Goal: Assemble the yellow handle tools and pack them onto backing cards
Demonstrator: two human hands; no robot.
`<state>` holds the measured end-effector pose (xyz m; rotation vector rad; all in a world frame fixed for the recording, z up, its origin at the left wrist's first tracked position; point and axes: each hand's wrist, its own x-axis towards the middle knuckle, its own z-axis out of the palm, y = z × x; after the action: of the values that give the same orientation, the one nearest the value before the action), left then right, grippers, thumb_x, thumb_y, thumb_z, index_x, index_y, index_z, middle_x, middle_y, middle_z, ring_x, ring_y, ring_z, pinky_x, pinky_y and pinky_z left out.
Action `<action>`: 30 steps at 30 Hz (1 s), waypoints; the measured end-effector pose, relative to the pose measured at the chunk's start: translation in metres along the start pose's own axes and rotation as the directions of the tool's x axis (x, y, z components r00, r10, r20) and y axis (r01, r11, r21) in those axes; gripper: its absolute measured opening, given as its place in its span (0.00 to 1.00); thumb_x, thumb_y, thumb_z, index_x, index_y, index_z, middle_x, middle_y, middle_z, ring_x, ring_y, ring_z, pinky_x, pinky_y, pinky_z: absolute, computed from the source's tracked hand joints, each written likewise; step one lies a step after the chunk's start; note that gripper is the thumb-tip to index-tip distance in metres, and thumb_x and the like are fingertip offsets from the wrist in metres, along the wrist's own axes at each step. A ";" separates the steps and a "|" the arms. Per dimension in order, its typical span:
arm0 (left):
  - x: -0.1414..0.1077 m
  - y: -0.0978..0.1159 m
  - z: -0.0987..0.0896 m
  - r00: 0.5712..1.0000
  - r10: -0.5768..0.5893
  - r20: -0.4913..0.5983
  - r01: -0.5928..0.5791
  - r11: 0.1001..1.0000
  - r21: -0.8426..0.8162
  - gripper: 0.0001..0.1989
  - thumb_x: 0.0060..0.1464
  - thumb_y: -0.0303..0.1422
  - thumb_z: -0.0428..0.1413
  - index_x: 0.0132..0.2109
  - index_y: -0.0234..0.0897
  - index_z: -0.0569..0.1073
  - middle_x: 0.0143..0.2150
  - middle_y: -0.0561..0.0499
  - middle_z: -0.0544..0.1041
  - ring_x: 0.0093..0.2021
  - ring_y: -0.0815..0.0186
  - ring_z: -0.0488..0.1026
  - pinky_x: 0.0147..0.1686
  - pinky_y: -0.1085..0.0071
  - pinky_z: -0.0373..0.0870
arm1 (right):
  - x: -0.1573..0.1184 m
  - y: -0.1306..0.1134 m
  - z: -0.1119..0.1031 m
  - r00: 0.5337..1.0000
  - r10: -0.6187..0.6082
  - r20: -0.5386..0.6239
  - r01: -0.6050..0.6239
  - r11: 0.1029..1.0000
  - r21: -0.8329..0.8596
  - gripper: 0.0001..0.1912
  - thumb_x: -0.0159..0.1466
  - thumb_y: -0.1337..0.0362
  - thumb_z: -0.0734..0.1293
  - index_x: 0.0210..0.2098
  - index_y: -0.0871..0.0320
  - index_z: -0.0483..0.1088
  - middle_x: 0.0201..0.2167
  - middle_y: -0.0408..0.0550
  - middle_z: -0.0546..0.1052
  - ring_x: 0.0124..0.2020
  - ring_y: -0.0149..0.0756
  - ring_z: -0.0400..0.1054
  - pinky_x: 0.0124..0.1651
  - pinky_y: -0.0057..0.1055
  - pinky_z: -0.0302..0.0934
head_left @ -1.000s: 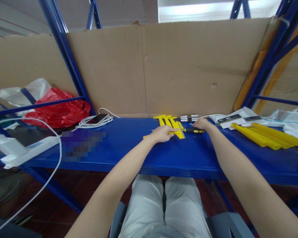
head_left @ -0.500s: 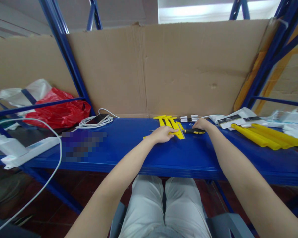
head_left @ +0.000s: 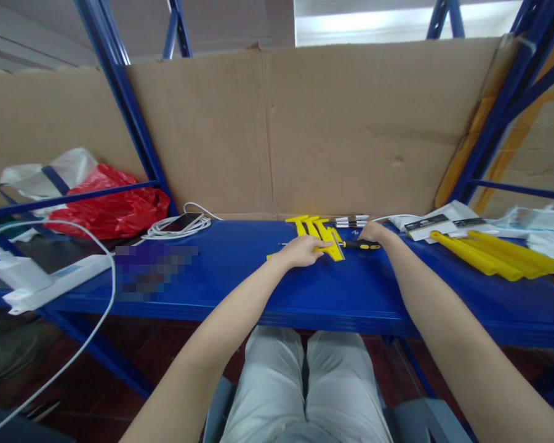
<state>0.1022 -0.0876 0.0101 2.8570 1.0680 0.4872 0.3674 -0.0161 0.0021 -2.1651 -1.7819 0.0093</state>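
My left hand (head_left: 301,251) holds a yellow scraper (head_left: 334,252) on or just above the blue table (head_left: 240,277), near the screwdriver (head_left: 362,244); whether my right hand (head_left: 373,231), near small pale bits (head_left: 355,232), grips anything I cannot tell. I judge sound practice to be a firm hold, clear of the scraper's metal edge.

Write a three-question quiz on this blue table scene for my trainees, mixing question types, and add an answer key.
1. Multiple choice: What does the left hand hold?
A) a white cable
B) a yellow tool
C) a plug

2. True or false: In the picture, the red bag lies left of the screwdriver.

3. Fill in: The screwdriver's handle is black and ____.

Key: 1 B; 2 true; 3 yellow.
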 end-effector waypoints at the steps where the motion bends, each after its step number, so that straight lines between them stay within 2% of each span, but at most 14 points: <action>1: 0.000 0.000 0.000 1.000 0.000 0.000 0.000 1.000 -0.005 0.21 0.57 0.30 0.53 0.58 0.40 0.71 0.52 0.45 0.77 0.49 0.60 0.75 0.48 0.67 0.68 | -0.003 -0.001 -0.001 0.999 0.038 0.012 -0.038 0.999 -0.023 0.16 0.46 0.64 0.73 0.35 0.63 0.77 0.38 0.61 0.78 0.47 0.53 0.70 0.46 0.39 0.65; 3: 0.000 0.001 -0.001 1.000 -0.001 0.004 0.001 1.000 -0.014 0.21 0.57 0.29 0.53 0.58 0.39 0.71 0.52 0.44 0.77 0.50 0.60 0.75 0.49 0.68 0.67 | -0.010 -0.006 -0.004 0.994 0.109 0.006 -0.108 0.992 -0.069 0.13 0.50 0.65 0.71 0.35 0.62 0.77 0.42 0.62 0.77 0.52 0.54 0.67 0.51 0.43 0.62; 5: 0.000 0.001 -0.002 1.000 0.007 0.011 -0.006 1.000 -0.020 0.21 0.57 0.28 0.53 0.58 0.39 0.71 0.53 0.44 0.76 0.50 0.60 0.74 0.49 0.68 0.67 | -0.017 -0.011 -0.007 0.992 0.115 -0.049 -0.116 0.993 -0.034 0.08 0.52 0.66 0.69 0.32 0.61 0.77 0.42 0.60 0.77 0.53 0.53 0.66 0.53 0.44 0.60; 8: 0.000 0.001 -0.002 1.000 0.008 0.010 -0.008 1.000 -0.011 0.20 0.57 0.28 0.53 0.57 0.38 0.72 0.53 0.44 0.76 0.50 0.60 0.74 0.49 0.68 0.67 | -0.025 -0.021 -0.011 0.996 0.042 -0.075 -0.024 0.974 0.225 0.05 0.53 0.66 0.68 0.27 0.61 0.76 0.33 0.54 0.78 0.44 0.46 0.71 0.46 0.37 0.63; 10: 0.000 0.001 -0.002 1.000 -0.003 -0.004 0.003 1.000 0.002 0.20 0.57 0.29 0.53 0.57 0.39 0.72 0.51 0.43 0.77 0.48 0.60 0.75 0.48 0.68 0.68 | -0.030 -0.030 -0.014 0.996 -0.047 -0.081 0.080 0.882 0.465 0.06 0.53 0.64 0.68 0.25 0.61 0.75 0.29 0.51 0.77 0.37 0.41 0.71 0.42 0.33 0.63; 12: -0.001 0.001 -0.002 1.000 -0.008 -0.022 0.009 1.000 0.011 0.20 0.57 0.29 0.54 0.57 0.39 0.72 0.49 0.44 0.78 0.46 0.60 0.76 0.48 0.68 0.68 | -0.035 -0.041 -0.016 0.982 -0.164 -0.093 0.185 0.739 0.648 0.07 0.51 0.62 0.69 0.24 0.61 0.74 0.29 0.48 0.77 0.35 0.37 0.70 0.41 0.32 0.63; 14: -0.001 0.001 -0.002 1.000 -0.007 -0.028 0.008 1.000 0.018 0.20 0.57 0.29 0.53 0.57 0.40 0.72 0.48 0.44 0.79 0.45 0.60 0.76 0.47 0.68 0.68 | -0.041 -0.052 -0.017 0.958 -0.270 -0.099 0.252 0.623 0.740 0.06 0.49 0.63 0.70 0.23 0.60 0.73 0.32 0.47 0.77 0.37 0.35 0.70 0.45 0.32 0.62; 16: -0.002 0.002 -0.003 1.000 -0.009 -0.024 0.010 0.999 0.033 0.20 0.57 0.28 0.53 0.56 0.39 0.73 0.48 0.44 0.79 0.44 0.60 0.76 0.47 0.68 0.68 | -0.048 -0.061 -0.017 0.936 -0.336 -0.105 0.292 0.576 0.763 0.05 0.48 0.64 0.70 0.21 0.59 0.72 0.36 0.47 0.77 0.40 0.35 0.69 0.49 0.33 0.60; 22: -0.002 0.004 -0.006 1.000 -0.005 -0.022 0.006 0.996 0.088 0.20 0.57 0.28 0.52 0.56 0.39 0.73 0.49 0.44 0.79 0.46 0.60 0.76 0.46 0.68 0.69 | -0.061 -0.073 -0.014 0.908 -0.416 -0.046 0.316 0.610 0.727 0.04 0.48 0.68 0.70 0.19 0.59 0.71 0.34 0.46 0.76 0.42 0.36 0.68 0.52 0.33 0.58; 30: -0.002 0.003 -0.004 1.000 0.005 -0.020 -0.002 0.992 0.123 0.21 0.58 0.29 0.51 0.58 0.41 0.72 0.49 0.44 0.78 0.47 0.59 0.76 0.47 0.67 0.69 | -0.062 -0.074 -0.012 0.916 -0.399 -0.040 0.314 0.653 0.689 0.06 0.50 0.71 0.67 0.18 0.59 0.69 0.28 0.45 0.75 0.34 0.32 0.67 0.45 0.29 0.60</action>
<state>0.1013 -0.0918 0.0138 2.9665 1.1352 0.4664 0.2863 -0.0666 0.0202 -1.2811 -1.8399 0.6184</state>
